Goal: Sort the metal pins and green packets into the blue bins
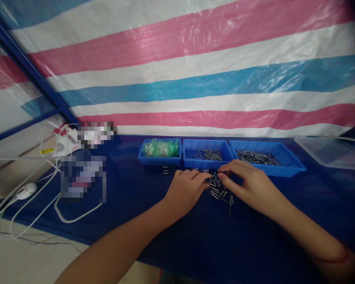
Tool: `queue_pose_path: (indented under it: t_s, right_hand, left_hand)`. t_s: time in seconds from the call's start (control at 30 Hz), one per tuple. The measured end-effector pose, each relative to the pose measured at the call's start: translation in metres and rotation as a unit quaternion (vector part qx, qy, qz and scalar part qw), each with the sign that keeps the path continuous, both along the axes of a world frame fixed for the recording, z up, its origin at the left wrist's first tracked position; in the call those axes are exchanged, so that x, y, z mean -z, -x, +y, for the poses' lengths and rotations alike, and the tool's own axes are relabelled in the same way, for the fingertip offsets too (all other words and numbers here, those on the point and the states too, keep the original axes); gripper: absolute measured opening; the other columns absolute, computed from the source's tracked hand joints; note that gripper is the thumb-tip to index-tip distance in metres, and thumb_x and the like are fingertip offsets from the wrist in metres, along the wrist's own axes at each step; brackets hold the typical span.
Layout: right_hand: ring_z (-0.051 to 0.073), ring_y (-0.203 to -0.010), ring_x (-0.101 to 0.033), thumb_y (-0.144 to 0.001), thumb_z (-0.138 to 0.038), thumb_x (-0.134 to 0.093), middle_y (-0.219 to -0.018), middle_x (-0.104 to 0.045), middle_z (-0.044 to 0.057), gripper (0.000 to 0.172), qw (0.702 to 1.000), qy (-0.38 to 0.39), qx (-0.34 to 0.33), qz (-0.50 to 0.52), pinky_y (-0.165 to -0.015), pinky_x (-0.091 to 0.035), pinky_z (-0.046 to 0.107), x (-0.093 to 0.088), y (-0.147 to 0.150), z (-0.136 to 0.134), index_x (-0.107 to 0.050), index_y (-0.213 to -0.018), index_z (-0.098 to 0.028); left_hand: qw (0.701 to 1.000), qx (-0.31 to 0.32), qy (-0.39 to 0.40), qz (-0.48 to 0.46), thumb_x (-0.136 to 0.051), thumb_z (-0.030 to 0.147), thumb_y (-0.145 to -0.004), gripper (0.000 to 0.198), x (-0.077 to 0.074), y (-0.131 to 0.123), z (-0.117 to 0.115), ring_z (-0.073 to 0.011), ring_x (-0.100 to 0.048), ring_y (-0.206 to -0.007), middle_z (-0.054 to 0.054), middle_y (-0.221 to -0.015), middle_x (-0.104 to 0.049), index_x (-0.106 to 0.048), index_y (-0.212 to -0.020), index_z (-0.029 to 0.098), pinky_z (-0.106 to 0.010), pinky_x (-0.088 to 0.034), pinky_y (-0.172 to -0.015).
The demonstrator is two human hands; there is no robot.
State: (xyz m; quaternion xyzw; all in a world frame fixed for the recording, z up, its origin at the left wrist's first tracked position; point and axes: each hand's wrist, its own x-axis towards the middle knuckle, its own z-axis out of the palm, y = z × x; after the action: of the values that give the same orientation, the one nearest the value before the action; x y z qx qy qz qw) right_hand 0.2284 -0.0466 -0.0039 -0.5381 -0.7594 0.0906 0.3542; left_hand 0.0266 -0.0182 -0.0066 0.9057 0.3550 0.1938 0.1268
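Observation:
My left hand and my right hand rest palm down on the dark blue table cloth, fingertips meeting over a loose pile of thin metal pins. The fingers of both hands are curled and pressed together on the pins; what exactly each one pinches is too small to make out. A short row of pins lies lined up just beyond my left hand.
Three blue trays stand along the back: the left tray with green parts, the middle tray and right tray with metal pins. A clear plastic box sits far right. White cables and a mouse lie at the left edge.

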Motion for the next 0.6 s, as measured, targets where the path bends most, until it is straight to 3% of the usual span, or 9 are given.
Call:
queue_pose_path:
  t_s: [0.13,0.27,0.4,0.6]
  right_hand:
    - [0.017,-0.072,-0.061,-0.089,-0.037,-0.051,-0.079,-0.066,0.004,0.021,0.992,0.084,-0.031,0.093,-0.063,-0.048,0.03,0.003,0.013,-0.005,-0.065,-0.086,-0.021]
    - [0.018,-0.075,-0.062,-0.087,-0.041,-0.054,-0.078,-0.067,0.003,0.024,0.969,0.128,-0.029,0.212,-0.063,-0.049,0.029,0.005,0.021,-0.007,-0.065,-0.082,-0.021]
    - [0.017,-0.074,-0.062,-0.083,-0.042,-0.06,-0.08,-0.067,0.003,0.021,0.951,0.133,-0.035,0.276,-0.064,-0.05,0.028,0.003,0.023,-0.009,-0.067,-0.081,-0.022]
    - [0.018,-0.074,-0.062,-0.079,-0.042,-0.065,-0.078,-0.067,0.003,0.02,0.949,0.119,-0.025,0.291,-0.064,-0.051,0.029,0.003,0.026,-0.01,-0.068,-0.082,-0.022]
  left_hand:
    - [0.985,0.014,0.097,-0.141,-0.053,0.027,-0.091,0.022,-0.003,-0.001,0.0,-0.0159,-0.061,-0.089,-0.003,-0.098,-0.067,-0.06,-0.111,0.021,-0.028,-0.044,-0.08]
    - [0.957,-0.011,0.187,-0.223,-0.058,0.029,-0.087,0.018,-0.001,-0.003,-0.002,-0.0143,-0.061,-0.081,-0.003,-0.094,-0.067,-0.062,-0.102,0.02,-0.025,-0.047,-0.074]
    - [0.94,-0.022,0.244,-0.237,-0.058,0.035,-0.086,0.02,-0.001,-0.005,-0.004,-0.0127,-0.059,-0.072,-0.002,-0.088,-0.067,-0.063,-0.094,0.017,-0.023,-0.045,-0.066]
    - [0.943,-0.025,0.241,-0.227,-0.056,0.041,-0.087,0.026,-0.004,-0.006,-0.006,-0.0127,-0.056,-0.067,-0.001,-0.077,-0.066,-0.067,-0.088,0.017,-0.023,-0.042,-0.062]
